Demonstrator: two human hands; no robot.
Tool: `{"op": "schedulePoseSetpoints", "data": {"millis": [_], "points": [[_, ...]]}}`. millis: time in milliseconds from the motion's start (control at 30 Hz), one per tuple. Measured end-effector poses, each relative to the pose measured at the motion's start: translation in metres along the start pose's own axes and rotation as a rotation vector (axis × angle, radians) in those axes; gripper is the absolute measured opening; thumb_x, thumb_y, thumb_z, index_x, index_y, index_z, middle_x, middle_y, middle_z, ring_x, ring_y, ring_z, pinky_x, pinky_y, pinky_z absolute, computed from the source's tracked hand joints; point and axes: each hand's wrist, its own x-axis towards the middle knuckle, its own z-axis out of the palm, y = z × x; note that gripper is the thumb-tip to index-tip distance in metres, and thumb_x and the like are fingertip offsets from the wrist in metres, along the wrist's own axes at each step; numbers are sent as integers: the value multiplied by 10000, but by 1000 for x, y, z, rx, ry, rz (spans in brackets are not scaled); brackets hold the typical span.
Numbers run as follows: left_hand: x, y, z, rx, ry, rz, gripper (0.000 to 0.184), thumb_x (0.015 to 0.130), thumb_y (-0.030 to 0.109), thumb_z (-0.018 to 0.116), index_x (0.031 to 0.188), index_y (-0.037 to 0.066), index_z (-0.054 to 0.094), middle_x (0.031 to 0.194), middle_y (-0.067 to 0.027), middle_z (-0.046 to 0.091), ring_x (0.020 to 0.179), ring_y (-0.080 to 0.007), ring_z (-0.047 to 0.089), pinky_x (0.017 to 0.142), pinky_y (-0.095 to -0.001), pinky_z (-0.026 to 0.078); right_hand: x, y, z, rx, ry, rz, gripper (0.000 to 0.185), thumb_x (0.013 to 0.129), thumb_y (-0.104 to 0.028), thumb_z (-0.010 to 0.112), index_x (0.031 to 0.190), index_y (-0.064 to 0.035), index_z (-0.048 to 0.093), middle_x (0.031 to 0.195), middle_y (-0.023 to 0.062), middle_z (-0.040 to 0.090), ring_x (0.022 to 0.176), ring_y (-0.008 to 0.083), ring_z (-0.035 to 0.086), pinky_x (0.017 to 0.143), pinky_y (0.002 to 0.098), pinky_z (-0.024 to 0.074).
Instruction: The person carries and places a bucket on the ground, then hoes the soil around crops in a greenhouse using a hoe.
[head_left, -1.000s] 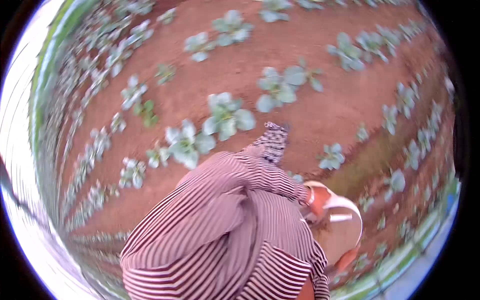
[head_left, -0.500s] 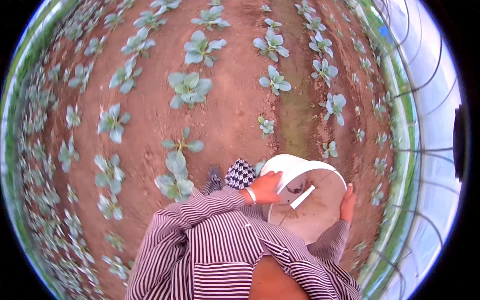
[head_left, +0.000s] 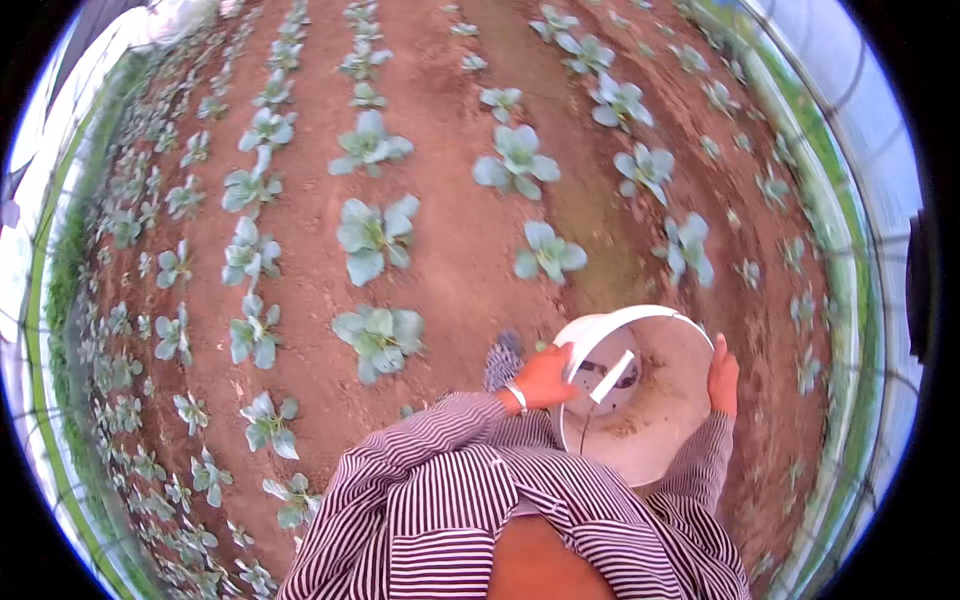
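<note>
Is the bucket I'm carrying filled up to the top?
No, the white bucket is nearly empty: its bare inner wall and bottom show, with only brownish smears and the white handle grip across its mouth.

The bucket (head_left: 655, 435) is off-white plastic, smooth along the rim, its inner wall dulled by rough brown smears; the grip (head_left: 612, 377) across it is smooth and white, probably plastic too, though glare blurs it. The striped shirt (head_left: 445, 490) is soft, creased, matt cloth. The soil (head_left: 455, 280) is matt and crumbly; beyond its right edge, smooth plastic sheeting (head_left: 885, 140) has a faint sheen.
</note>
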Motion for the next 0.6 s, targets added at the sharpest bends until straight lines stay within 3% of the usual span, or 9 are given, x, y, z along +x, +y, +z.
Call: {"op": "schedulePoseSetpoints", "data": {"millis": [67,300,400,467,533,600], "points": [[10,25,-31,-86,14,-52,776,632,269,618,1258,-86,328,1092,-267,475,971,-366,498,859,-369,409,21,-33,-14,-11,-24,-9,697,887,-517,314,873,142,541,866,357,522,844,454,520,716,460,383],[116,-30,-158,-96,55,-124,799,635,287,612,1272,-86,307,1065,-267,475,998,-356,489,859,-362,413,165,-158,59,-69,16,-170,717,891,-531,299,861,144,539,806,303,561,758,388,536,700,434,392],[177,-53,-230,-125,76,-88,675,600,308,628,1118,-85,445,1034,-273,507,943,-362,530,807,-389,445,229,-204,83,-56,-91,-149,716,900,-523,282,888,142,546,790,289,568,756,376,538,711,436,394],[225,-79,-273,-134,30,-57,635,590,301,638,1068,-80,467,1002,-276,516,924,-357,536,794,-398,447,236,-284,86,-120,-90,-113,707,904,-515,284,894,142,545,804,294,569,784,354,557,702,430,402],[264,-95,-318,-74,50,19,593,575,267,648,1034,-70,484,956,-264,532,889,-356,544,767,-409,453,260,-318,99,-53,-67,-97,702,903,-516,287,918,137,545,822,296,567,793,343,561,704,414,412],[293,-101,-367,-41,0,38,696,587,256,643,1160,-63,410,979,-241,506,894,-363,527,778,-400,448,297,-338,113,-107,107,-169,697,908,-504,283,926,141,545,823,297,574,751,355,561,680,425,411]]}}
